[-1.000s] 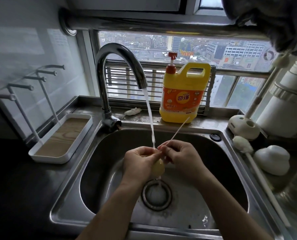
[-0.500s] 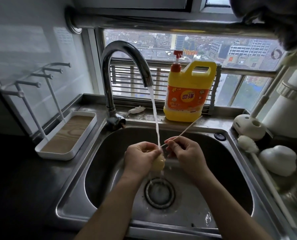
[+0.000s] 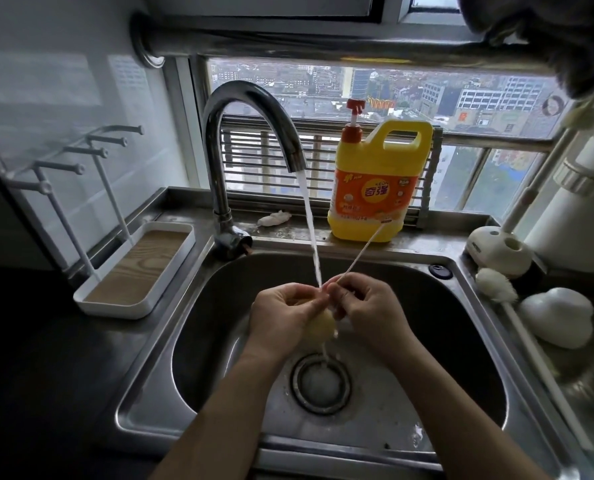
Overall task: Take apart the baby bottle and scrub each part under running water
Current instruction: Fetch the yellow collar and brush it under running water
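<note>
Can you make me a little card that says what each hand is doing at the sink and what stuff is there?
left hand: holds a small pale yellow bottle part
right hand: pinches a thin brush stick
water: runs from the tap onto the fingers
place: over the sink
behind: yellow soap jug
right side: long white bottle brush, lying down

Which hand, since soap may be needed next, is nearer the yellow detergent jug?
Right. The right hand, pinching a thin brush, is over the sink in front of the detergent jug; the left hand, gripping a yellowish bottle part, is farther left, across the water stream.
</note>
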